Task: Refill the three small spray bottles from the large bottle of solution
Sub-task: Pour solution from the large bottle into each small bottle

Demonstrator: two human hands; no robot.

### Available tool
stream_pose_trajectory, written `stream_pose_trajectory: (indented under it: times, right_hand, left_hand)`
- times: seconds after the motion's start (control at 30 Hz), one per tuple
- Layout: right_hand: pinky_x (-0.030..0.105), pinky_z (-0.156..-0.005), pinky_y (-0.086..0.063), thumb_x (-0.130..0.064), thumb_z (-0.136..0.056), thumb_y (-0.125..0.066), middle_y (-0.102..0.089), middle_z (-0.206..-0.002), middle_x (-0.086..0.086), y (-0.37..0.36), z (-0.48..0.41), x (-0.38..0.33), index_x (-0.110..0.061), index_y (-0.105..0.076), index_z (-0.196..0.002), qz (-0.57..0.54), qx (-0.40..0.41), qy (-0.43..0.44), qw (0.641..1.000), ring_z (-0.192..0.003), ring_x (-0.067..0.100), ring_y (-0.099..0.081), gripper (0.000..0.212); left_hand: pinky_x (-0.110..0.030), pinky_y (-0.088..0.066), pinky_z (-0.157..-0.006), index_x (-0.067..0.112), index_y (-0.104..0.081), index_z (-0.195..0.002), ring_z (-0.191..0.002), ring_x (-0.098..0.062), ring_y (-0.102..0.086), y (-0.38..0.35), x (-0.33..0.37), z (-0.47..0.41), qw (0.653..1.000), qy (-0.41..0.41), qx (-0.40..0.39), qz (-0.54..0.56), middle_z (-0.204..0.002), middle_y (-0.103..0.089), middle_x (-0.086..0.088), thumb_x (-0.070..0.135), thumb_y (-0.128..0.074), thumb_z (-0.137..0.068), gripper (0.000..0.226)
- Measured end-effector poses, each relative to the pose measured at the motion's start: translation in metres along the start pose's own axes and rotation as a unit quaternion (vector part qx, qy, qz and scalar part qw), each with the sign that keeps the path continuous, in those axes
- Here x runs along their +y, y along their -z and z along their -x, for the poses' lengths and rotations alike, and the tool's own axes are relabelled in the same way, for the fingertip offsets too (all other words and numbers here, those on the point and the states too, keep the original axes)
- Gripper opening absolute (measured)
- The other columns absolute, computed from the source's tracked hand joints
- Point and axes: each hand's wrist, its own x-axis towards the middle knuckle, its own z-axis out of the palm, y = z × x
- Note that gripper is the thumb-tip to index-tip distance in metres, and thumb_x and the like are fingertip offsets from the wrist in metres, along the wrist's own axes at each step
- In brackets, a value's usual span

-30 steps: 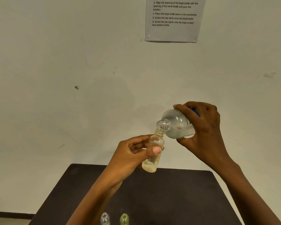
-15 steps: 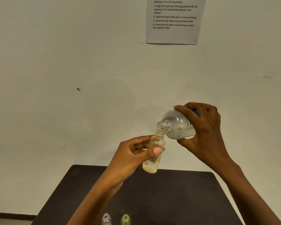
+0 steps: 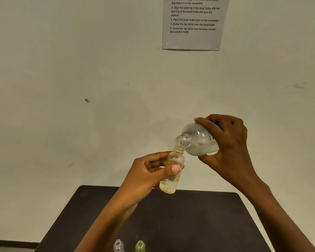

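L hand (image 3: pixel 149 171) pinches small yellowish bottle (image 3: pixel 171 171), tilted; R hand (image 3: pixel 227 148) grips large bottle (image 3: pixel 198 140) tipped, necks touching, above dark table (image 3: pixel 207 215).

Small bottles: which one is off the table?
The yellowish bottle, held by the left hand with its neck under the mouth of the large bottle. The clear bottle and green bottle stand on the table.

Bare test room: plain wall (image 3: pixel 80 70), taped instruction sheet (image 3: pixel 193 22), dark table (image 3: pixel 189 224).
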Motion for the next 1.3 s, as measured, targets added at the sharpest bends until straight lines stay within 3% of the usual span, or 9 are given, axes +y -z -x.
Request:
stream_pose_trajectory:
  times: [0.47, 1.07, 1.3]
  right_hand:
    - [0.038, -0.088, -0.031, -0.032, -0.060, -0.070, -0.053, -0.114, 0.004, -0.0018, 0.0005, 0.0001, -0.028, -0.045, -0.122, 0.000, -0.004, -0.009, 1.000, -0.110, 0.024, -0.036, 0.067]
    - [0.038, -0.088, -0.031, -0.032, -0.059, -0.071, -0.055, -0.113, 0.006, -0.0017, -0.0005, -0.0007, -0.028, -0.045, -0.122, 0.003, -0.008, -0.011, 1.000, -0.110, 0.024, -0.037, 0.067]
    - [0.039, -0.088, -0.032, -0.030, -0.059, -0.071, -0.051, -0.114, 0.003, -0.0015, -0.0010, -0.0001, -0.028, -0.044, -0.122, 0.003, -0.007, -0.007, 1.000, -0.110, 0.024, -0.037, 0.069]
  left_hand:
    - [-0.015, -0.052, -0.064, 0.027, -0.065, -0.107, -0.097, -0.012, -0.067, -0.0001, 0.0010, 0.0003, 1.000, 0.000, -0.001, -0.009, -0.104, -0.072, 0.003, 0.043, -0.066, -0.058, 0.052]
    - [-0.014, -0.052, -0.065, 0.025, -0.065, -0.110, -0.097, -0.011, -0.067, 0.0009, -0.0014, -0.0009, 1.000, 0.001, 0.002, -0.007, -0.104, -0.072, 0.003, 0.041, -0.067, -0.060, 0.053]
    - [-0.021, -0.055, -0.070, 0.025, -0.064, -0.112, -0.099, -0.013, -0.067, 0.0015, -0.0035, -0.0024, 1.000, 0.002, 0.001, -0.008, -0.106, -0.071, 0.002, 0.045, -0.067, -0.057, 0.059]
